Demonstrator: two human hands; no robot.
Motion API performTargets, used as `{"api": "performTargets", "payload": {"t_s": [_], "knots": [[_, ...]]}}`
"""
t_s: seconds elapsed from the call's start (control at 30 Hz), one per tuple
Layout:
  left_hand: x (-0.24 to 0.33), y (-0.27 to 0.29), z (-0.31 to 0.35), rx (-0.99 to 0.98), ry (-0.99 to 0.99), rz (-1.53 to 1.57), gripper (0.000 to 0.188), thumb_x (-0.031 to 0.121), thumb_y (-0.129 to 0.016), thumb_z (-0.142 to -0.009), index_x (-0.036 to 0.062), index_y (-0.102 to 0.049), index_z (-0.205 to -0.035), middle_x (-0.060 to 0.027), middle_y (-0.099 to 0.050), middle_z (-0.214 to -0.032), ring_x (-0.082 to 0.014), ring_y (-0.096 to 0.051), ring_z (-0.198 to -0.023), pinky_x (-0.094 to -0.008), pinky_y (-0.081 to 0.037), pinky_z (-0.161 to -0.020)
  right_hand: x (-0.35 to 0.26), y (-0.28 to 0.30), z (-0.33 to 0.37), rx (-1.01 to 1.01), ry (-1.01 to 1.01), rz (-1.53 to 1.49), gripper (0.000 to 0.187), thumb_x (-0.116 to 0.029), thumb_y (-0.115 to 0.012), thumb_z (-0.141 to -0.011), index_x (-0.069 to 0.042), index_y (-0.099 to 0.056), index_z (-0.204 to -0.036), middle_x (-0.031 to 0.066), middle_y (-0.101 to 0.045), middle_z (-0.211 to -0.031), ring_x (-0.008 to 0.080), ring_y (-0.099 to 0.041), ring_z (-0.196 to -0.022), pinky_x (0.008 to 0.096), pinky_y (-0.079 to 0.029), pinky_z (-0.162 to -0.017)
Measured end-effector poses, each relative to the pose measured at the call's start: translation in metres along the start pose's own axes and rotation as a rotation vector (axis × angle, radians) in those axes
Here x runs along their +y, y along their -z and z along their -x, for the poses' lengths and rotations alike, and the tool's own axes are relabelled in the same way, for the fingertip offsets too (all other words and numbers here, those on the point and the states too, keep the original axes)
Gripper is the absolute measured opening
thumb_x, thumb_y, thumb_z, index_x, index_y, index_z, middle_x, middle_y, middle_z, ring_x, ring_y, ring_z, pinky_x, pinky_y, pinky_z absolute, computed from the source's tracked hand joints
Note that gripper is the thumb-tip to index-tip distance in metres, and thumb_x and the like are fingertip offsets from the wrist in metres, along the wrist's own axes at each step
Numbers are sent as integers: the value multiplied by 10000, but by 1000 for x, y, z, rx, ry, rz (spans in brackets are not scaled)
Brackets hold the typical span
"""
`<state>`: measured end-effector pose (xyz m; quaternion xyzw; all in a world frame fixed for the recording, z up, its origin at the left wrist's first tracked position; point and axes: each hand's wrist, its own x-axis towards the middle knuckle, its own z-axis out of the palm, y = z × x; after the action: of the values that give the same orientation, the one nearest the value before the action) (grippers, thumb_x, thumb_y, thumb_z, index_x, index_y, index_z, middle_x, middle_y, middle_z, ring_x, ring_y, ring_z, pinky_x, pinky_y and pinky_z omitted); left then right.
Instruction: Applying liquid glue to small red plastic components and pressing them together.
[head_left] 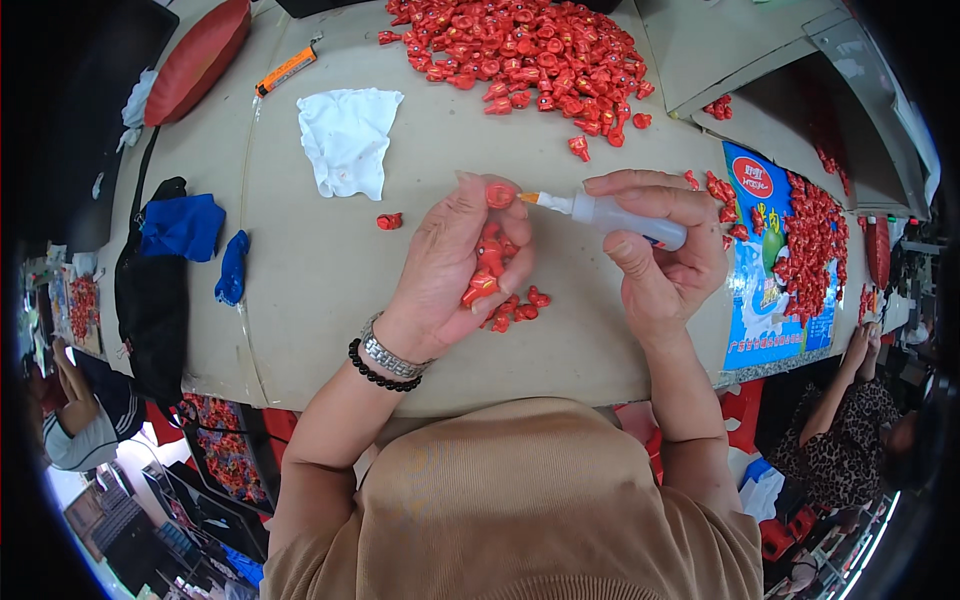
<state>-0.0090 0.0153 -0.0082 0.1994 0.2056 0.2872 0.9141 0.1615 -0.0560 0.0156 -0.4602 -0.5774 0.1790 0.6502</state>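
Cupped over the table, my left hand (445, 255) is closed round several small red plastic pieces. One round red piece (500, 194) is pinched at its fingertips, and more red pieces (487, 265) lie in the palm. My right hand (665, 240) grips a white squeeze bottle (628, 222) lying nearly level. Its thin yellowish nozzle (530, 198) points left, its tip at or very close to the pinched piece; whether they touch I cannot tell. Below the left hand, a few loose red pieces (518, 311) rest on the table. Another single piece (389, 221) lies left of that hand.
A large heap of red pieces (540, 60) covers the far table. More pieces (812, 250) lie on a blue printed sheet (755, 320) at right. A white cloth (350, 140), orange tube (286, 70), red tray (200, 62) and blue cloth (183, 228) are leftward. Other people sit at both sides.
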Motion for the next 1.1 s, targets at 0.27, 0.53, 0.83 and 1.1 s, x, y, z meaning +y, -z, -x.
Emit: {"api": "performTargets", "payload": {"t_s": [0.27,0.53,0.83,1.1], "knots": [[-2,1,1,-17,-17,-16,362,399,-398,-1003,64,-531,-965,-73,-571,-777,-168,-513,-496,-222,-310,-334,-3,1,0,-40,-3,75,290,-211,-718,-829,-36,-540,-978,184,-659,-967,204,-632,-871,286,-505,-701],[1,-10,2,45,-10,-130,430,463,-344,-999,82,-506,-887,-26,-548,-704,-128,-463,-465,-207,-281,-329,-3,0,0,-31,13,-16,235,23,-697,-771,18,-592,-981,166,-658,-991,172,-630,-841,255,-506,-685],[1,-10,3,29,-15,-137,421,457,-371,-995,81,-511,-867,-28,-541,-720,-133,-480,-478,-204,-285,-332,-1,1,0,-27,40,26,206,-11,-695,-794,18,-593,-971,164,-664,-975,172,-630,-835,244,-503,-660],[1,-11,3,40,-23,-149,413,449,-373,-998,81,-509,-866,-33,-536,-719,-136,-482,-479,-203,-284,-332,0,1,1,-8,69,51,203,-40,-699,-804,23,-592,-965,176,-665,-964,180,-629,-820,258,-507,-664]]}}
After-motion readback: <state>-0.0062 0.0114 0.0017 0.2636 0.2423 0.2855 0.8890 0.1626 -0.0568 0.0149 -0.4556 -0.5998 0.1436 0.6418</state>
